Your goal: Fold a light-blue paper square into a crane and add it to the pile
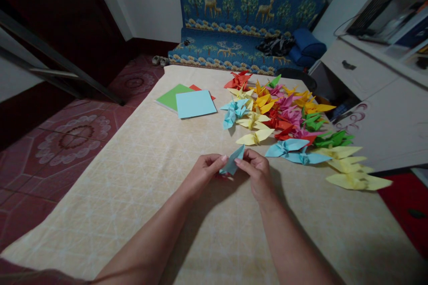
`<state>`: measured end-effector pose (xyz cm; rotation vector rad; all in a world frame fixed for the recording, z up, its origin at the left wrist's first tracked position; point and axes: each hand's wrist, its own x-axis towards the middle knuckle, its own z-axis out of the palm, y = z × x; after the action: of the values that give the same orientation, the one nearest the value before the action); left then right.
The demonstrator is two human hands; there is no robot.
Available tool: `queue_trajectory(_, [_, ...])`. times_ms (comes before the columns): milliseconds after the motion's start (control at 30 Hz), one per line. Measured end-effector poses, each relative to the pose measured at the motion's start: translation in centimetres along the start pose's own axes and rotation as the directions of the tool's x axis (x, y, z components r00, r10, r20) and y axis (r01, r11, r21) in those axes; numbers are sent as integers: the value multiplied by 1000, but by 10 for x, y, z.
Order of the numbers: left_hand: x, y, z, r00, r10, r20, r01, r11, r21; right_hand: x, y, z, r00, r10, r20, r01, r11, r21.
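Observation:
Between my two hands is a small piece of folded light-blue paper point(233, 160), raised just over the table and tilted to a point at its upper right. My left hand point(207, 170) pinches its left side, thumb on top. From the right, my right hand point(257, 168) grips it with the thumb pressed on its face. The fingers beneath the paper are partly hidden. Nearest beyond my hands lie a pale yellow paper crane point(255, 136) and a light-blue paper crane point(286, 147).
Several cranes in red, orange, pink, green, yellow and blue crowd the right of the cloth-covered table point(110, 196). Square sheets, with a light-blue sheet point(196, 103) over a green sheet point(170, 96), lie far left. Behind stand a blue sofa point(230, 44) and, right, a white cabinet point(377, 84).

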<state>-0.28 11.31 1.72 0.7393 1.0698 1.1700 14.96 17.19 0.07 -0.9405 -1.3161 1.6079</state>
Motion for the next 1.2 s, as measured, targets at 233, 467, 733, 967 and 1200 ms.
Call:
queue_trajectory(233, [2, -3, -3, 998, 38, -50, -29, 987, 158, 3, 7, 4, 992, -117, -37, 112, 987, -119])
queue_trajectory(467, [4, -6, -2, 996, 49, -71, -40, 991, 124, 1, 9, 4, 907, -418, -60, 382, 872, -307])
queue_trajectory(733, [3, -7, -3, 997, 53, -57, -47, 994, 100, -2, 1, 10, 872, -488, -37, 438, 811, -387])
queue_trajectory(967, [2, -7, -2, 999, 11, -35, -10, 1000, 7, -4, -1, 10, 869, -495, 33, 472, 805, -359])
queue_trajectory(1200, [2, -8, -2, 997, -33, -65, 26, 993, -114, -4, 2, 10, 870, -488, 70, 483, 815, -320])
